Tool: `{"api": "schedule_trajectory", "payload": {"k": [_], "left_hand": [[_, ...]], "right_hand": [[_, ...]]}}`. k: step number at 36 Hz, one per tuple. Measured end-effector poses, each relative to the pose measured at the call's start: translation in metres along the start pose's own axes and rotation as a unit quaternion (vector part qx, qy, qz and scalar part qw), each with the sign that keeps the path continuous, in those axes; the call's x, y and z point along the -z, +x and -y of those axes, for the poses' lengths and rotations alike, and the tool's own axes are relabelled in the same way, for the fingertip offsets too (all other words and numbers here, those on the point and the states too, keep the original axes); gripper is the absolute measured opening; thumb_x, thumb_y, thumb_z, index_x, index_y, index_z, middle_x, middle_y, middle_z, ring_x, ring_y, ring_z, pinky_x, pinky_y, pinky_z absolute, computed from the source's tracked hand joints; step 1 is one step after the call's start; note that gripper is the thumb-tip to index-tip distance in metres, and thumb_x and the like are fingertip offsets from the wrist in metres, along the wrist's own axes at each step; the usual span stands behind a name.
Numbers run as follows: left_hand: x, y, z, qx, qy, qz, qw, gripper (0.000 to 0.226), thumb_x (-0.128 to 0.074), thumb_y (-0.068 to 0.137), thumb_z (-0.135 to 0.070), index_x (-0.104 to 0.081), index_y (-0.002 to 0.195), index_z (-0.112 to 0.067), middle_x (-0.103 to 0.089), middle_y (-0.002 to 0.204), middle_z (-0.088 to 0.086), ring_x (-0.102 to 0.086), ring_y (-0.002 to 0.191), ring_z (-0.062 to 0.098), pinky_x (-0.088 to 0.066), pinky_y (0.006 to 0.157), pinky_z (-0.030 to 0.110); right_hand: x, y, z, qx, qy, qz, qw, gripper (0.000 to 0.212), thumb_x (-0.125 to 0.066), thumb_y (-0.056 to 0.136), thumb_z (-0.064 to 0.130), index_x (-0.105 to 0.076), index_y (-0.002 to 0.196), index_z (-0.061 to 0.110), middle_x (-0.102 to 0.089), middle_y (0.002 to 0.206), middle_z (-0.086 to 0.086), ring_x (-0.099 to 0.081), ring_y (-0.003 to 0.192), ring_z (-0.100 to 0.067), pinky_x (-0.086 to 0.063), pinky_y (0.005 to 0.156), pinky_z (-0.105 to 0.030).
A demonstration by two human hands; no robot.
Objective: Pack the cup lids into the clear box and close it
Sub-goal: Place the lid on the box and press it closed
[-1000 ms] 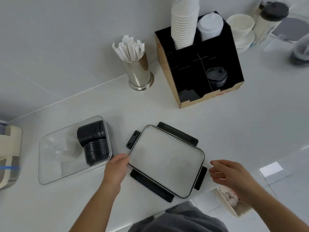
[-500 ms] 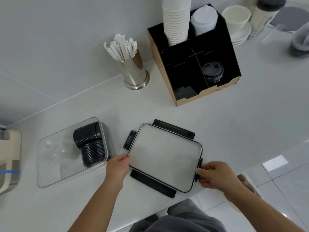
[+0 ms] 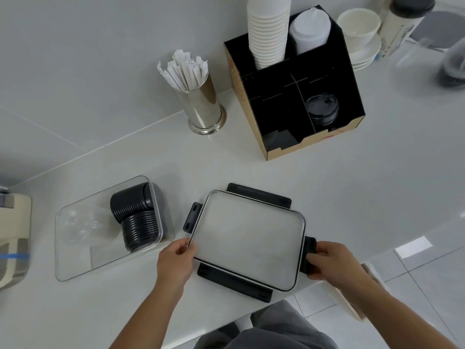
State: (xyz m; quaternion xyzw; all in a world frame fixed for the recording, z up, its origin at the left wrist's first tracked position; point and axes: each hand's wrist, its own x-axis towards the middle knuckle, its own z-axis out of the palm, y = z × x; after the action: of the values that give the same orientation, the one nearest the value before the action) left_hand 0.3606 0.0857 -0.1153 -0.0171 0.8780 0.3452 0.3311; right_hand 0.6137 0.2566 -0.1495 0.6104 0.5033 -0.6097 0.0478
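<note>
The clear box (image 3: 83, 248) stands open on the left of the white counter, with a bent stack of black cup lids (image 3: 136, 217) lying along its right wall. To its right lies the box's lid (image 3: 247, 240), translucent with black latches on its four sides. My left hand (image 3: 176, 260) grips the lid's near-left corner. My right hand (image 3: 329, 260) holds the black latch on the lid's right side. More black lids (image 3: 322, 109) sit in a compartment of the black organiser.
A black-and-tan organiser (image 3: 297, 96) with stacked paper cups (image 3: 268, 28) and white lids stands behind. A steel cup of wrapped straws (image 3: 198, 96) is left of it. Bowls and a tumbler sit far right. The counter's edge runs just past my right hand.
My right hand came in from the right and took hold of the lid's right latch. My left hand closed tighter on the near-left corner. The box has not moved.
</note>
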Motion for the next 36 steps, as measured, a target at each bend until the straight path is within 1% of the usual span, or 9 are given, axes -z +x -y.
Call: {"api": "schedule_trajectory", "payload": {"k": [4,10,13,16,19,24,29,33,36], "left_hand": [[0.003,-0.008,0.008,-0.016,-0.002,0.007,1.000,0.011,-0.065,0.090,-0.017,-0.070,0.084,-0.025,-0.060,0.078,0.001,-0.051,0.068,0.017,-0.040,0.056,0.024],[0.008,-0.025,0.010,-0.029,-0.044,0.017,0.998,0.026,-0.065,0.091,-0.016,-0.064,0.071,-0.032,-0.062,0.075,0.000,-0.058,0.072,0.022,-0.040,0.065,0.030],[0.013,-0.030,0.008,-0.034,-0.069,0.017,0.997,0.014,-0.067,0.091,-0.016,-0.062,0.088,-0.029,-0.070,0.083,-0.001,-0.066,0.080,0.024,-0.046,0.069,0.028],[0.018,-0.031,0.005,-0.042,-0.082,0.013,0.996,0.018,-0.068,0.090,-0.015,-0.061,0.103,-0.026,-0.072,0.086,0.000,-0.067,0.082,0.025,-0.048,0.075,0.028],[0.027,-0.033,0.002,-0.050,-0.093,0.009,0.994,0.021,-0.069,0.089,-0.016,-0.062,0.107,-0.024,-0.074,0.086,0.001,-0.068,0.083,0.026,-0.048,0.076,0.030],[0.049,-0.033,-0.003,-0.070,-0.142,-0.006,0.987,0.022,-0.071,0.087,-0.014,-0.065,0.105,-0.025,-0.075,0.077,-0.004,-0.068,0.076,0.023,-0.052,0.091,0.039],[0.075,-0.031,-0.007,-0.097,-0.198,-0.016,0.975,0.017,-0.070,0.087,-0.011,-0.070,0.101,-0.021,-0.075,0.074,-0.004,-0.068,0.068,0.009,-0.055,0.088,0.038],[0.100,-0.025,-0.012,-0.135,-0.223,-0.022,0.965,0.017,-0.066,0.090,-0.007,-0.072,0.101,-0.017,-0.075,0.075,0.003,-0.065,0.074,0.018,-0.056,0.086,0.034],[0.121,-0.020,-0.019,-0.160,-0.236,-0.043,0.958,0.026,-0.065,0.090,-0.004,-0.075,0.088,-0.029,-0.074,0.072,0.002,-0.066,0.073,0.019,-0.056,0.076,0.023]], "right_hand": [[0.005,0.001,-0.001,0.018,0.049,0.000,0.999,0.013,-0.060,0.090,0.002,-0.071,0.082,0.001,-0.061,0.058,-0.006,-0.063,0.064,-0.025,-0.062,0.075,-0.045],[0.005,0.004,0.011,0.044,0.100,-0.029,0.994,0.012,-0.060,0.093,0.006,-0.072,0.090,0.002,-0.071,0.082,-0.018,-0.068,0.074,-0.028,-0.061,0.073,-0.041],[0.004,0.004,0.020,0.062,0.123,-0.040,0.990,0.013,-0.059,0.093,0.006,-0.072,0.091,0.004,-0.072,0.078,-0.014,-0.067,0.073,-0.027,-0.060,0.072,-0.040],[0.003,0.000,0.028,0.082,0.135,-0.052,0.986,0.015,-0.058,0.094,0.005,-0.072,0.089,0.005,-0.072,0.078,-0.015,-0.066,0.071,-0.027,-0.057,0.068,-0.038],[-0.001,-0.008,0.039,0.099,0.152,-0.061,0.982,0.015,-0.057,0.094,0.003,-0.071,0.090,0.004,-0.071,0.080,-0.017,-0.065,0.072,-0.028,-0.057,0.068,-0.039],[-0.009,-0.024,0.066,0.140,0.151,-0.054,0.977,0.017,-0.057,0.094,0.002,-0.073,0.090,0.006,-0.072,0.080,-0.016,-0.065,0.073,-0.028,-0.059,0.074,-0.044],[-0.018,-0.041,0.098,0.185,0.123,-0.045,0.974,0.019,-0.058,0.094,0.004,-0.076,0.092,0.009,-0.074,0.076,-0.009,-0.066,0.072,-0.027,-0.059,0.075,-0.044],[-0.030,-0.054,0.131,0.230,0.104,-0.023,0.967,0.019,-0.056,0.094,0.002,-0.074,0.089,0.005,-0.066,0.061,-0.001,-0.059,0.065,-0.023,-0.058,0.076,-0.045],[-0.045,-0.064,0.157,0.261,0.100,-0.002,0.960,0.020,-0.057,0.094,0.002,-0.075,0.092,0.007,-0.069,0.067,-0.004,-0.060,0.069,-0.024,-0.058,0.077,-0.045]]}}
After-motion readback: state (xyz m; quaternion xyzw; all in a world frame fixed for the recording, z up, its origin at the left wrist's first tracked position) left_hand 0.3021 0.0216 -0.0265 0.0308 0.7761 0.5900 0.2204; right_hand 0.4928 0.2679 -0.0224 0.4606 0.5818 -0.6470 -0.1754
